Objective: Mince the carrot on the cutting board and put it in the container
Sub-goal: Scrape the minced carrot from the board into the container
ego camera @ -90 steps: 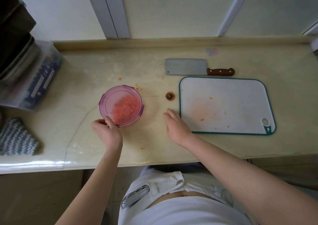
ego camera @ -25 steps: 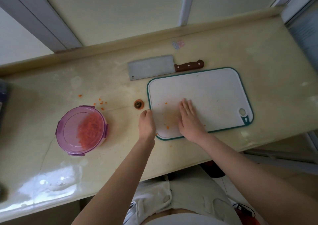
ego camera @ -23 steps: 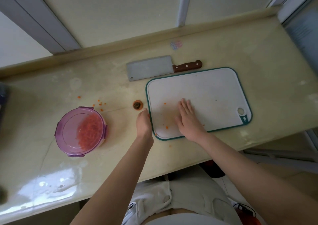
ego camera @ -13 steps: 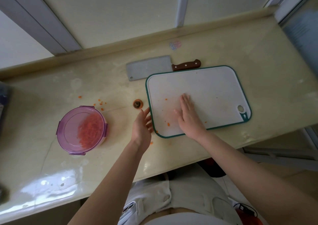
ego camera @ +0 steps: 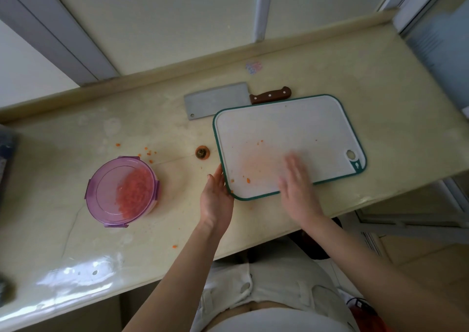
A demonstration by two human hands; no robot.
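Observation:
A white cutting board (ego camera: 291, 133) with a green rim lies on the counter, stained orange, with a few carrot bits (ego camera: 248, 180) near its left end. My right hand (ego camera: 295, 187) lies flat and blurred on the board's near edge, fingers straight. My left hand (ego camera: 215, 197) is held palm-up with straight fingers against the board's near-left corner. A round purple container (ego camera: 121, 192) with a lid on holds minced carrot and stands to the left, apart from both hands.
A cleaver (ego camera: 218, 99) with a brown handle lies behind the board. A carrot stub (ego camera: 202, 152) sits left of the board. Loose carrot bits (ego camera: 148, 152) dot the counter behind the container. The counter's front edge runs close to my body.
My left hand let go of the container and moved to the board's left corner, turning palm-up. My right hand has been sweeping across the board towards the left hand.

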